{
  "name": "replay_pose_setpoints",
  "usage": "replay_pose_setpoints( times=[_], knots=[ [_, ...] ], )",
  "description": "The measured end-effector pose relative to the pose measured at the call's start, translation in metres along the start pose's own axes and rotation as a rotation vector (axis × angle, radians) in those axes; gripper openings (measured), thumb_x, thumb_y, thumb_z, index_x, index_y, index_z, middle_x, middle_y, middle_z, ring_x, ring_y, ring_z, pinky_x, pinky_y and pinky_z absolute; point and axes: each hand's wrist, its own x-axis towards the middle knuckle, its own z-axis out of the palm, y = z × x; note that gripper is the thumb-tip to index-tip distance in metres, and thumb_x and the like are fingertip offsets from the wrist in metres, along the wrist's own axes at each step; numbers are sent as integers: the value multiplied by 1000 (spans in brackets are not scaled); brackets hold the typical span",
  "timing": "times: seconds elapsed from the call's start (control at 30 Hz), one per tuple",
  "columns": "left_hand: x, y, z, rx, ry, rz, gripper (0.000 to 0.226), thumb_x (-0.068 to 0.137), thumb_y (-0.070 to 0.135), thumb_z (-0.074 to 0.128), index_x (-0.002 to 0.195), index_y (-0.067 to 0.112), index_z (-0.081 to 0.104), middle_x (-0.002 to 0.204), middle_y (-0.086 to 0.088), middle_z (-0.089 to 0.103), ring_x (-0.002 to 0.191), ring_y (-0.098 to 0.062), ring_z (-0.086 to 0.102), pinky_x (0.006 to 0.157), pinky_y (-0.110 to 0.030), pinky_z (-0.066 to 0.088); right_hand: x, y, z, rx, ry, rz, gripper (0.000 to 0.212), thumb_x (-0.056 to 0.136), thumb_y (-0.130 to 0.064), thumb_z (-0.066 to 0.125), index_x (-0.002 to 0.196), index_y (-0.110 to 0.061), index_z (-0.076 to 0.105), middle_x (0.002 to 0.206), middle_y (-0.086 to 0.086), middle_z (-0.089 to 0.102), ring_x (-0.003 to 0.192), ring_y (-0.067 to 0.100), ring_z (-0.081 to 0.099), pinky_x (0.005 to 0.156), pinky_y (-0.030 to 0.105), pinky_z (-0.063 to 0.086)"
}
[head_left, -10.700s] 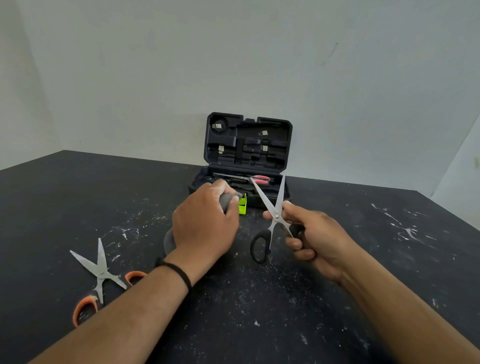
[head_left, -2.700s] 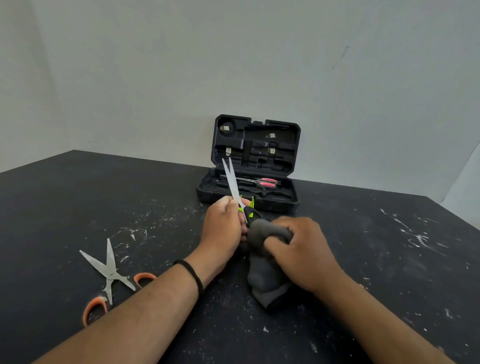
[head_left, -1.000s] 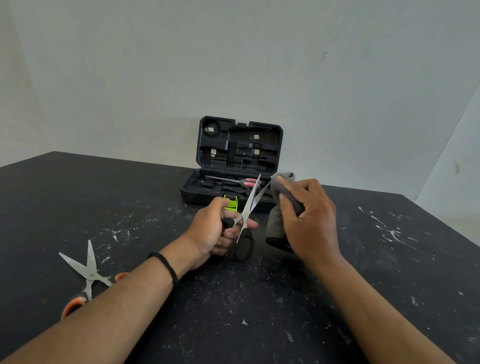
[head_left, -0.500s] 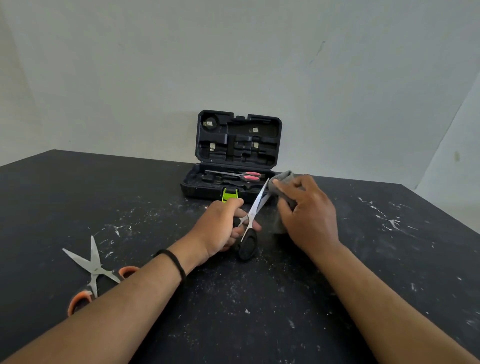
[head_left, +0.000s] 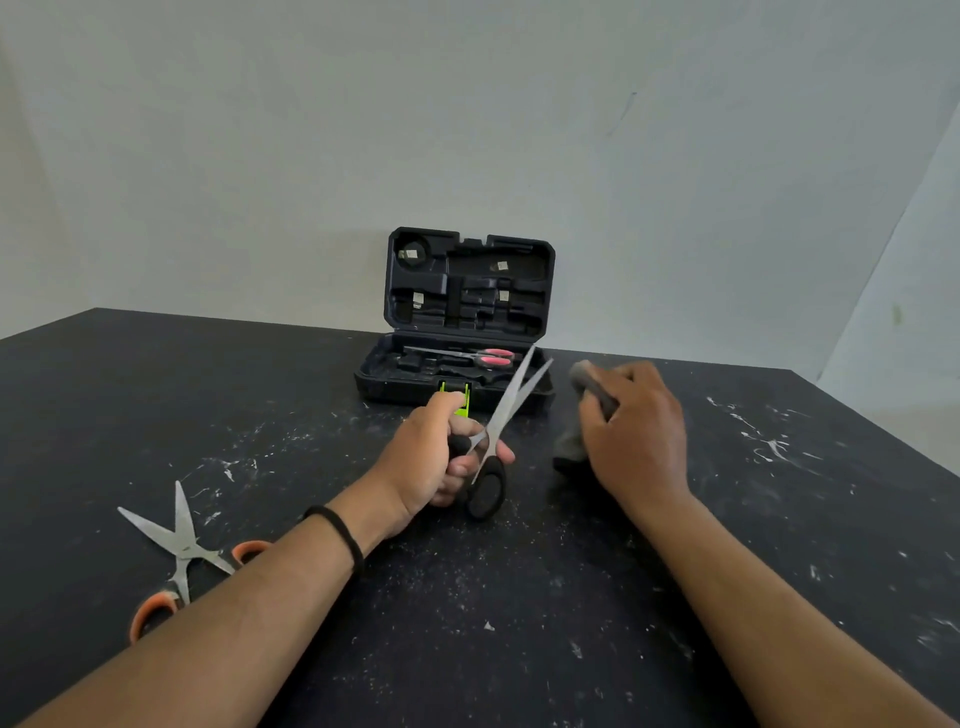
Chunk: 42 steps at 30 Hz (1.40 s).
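Note:
My left hand (head_left: 428, 457) grips the black-handled scissors (head_left: 498, 431) by the handles. The blades are slightly apart and point up and to the right, over the front of the case. My right hand (head_left: 636, 436) holds a grey cloth (head_left: 569, 441), bunched under its fingers, a short way to the right of the blades and not touching them. Part of the cloth hangs down toward the black table (head_left: 519, 597).
An open black tool case (head_left: 467, 332) stands at the back middle, its lid upright, a lime-green latch (head_left: 456, 397) in front and red-handled scissors (head_left: 478, 357) inside. Orange-handled scissors (head_left: 179, 551) lie open at the left. White specks mark the table; walls stand behind.
My right hand with the cloth has come off the blades and moved to the right. My left hand keeps the black scissors in about the same place.

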Motion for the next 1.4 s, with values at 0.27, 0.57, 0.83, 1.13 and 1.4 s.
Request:
replay_pose_setpoints(
  times=[0.27,0.57,0.83,1.13,1.4],
  knots=[
    [-2,2,5,-8,76,29,62,103,42,27,54,14,53,54,-2,31,42,-13,18,47,-23,13,-25,-37,15,90,-119,-430,36,89,-17,71,122,-32,72,97,-7,53,74,10,52,58,26,47],
    [-7,2,8,-2,48,102,63,105,30,21,100,-4,74,56,0,34,45,-11,24,44,-24,18,-1,2,-18,180,-2,198,22,99,-18,55,88,-29,71,88,-5,55,75,2,51,64,15,34],
    [-7,-15,19,681,235,591,57,98,37,15,120,15,63,119,-6,64,109,-26,53,98,-35,42,-30,-56,13,463,-190,150,58,93,-46,66,59,0,56,50,7,50,50,9,39,52,31,36],
    [-5,-8,20,805,583,661,69,97,48,13,139,19,59,97,2,56,98,-15,53,87,-35,45,-9,-19,9,715,-317,290,48,97,-26,66,68,9,51,64,7,44,63,13,40,59,29,36],
    [-3,4,5,-217,216,-63,63,107,54,25,102,9,68,68,-15,64,47,-23,58,46,-29,51,-11,-18,7,795,-636,264,36,99,-29,64,93,6,72,91,23,73,81,19,60,77,37,50]
  ],
)
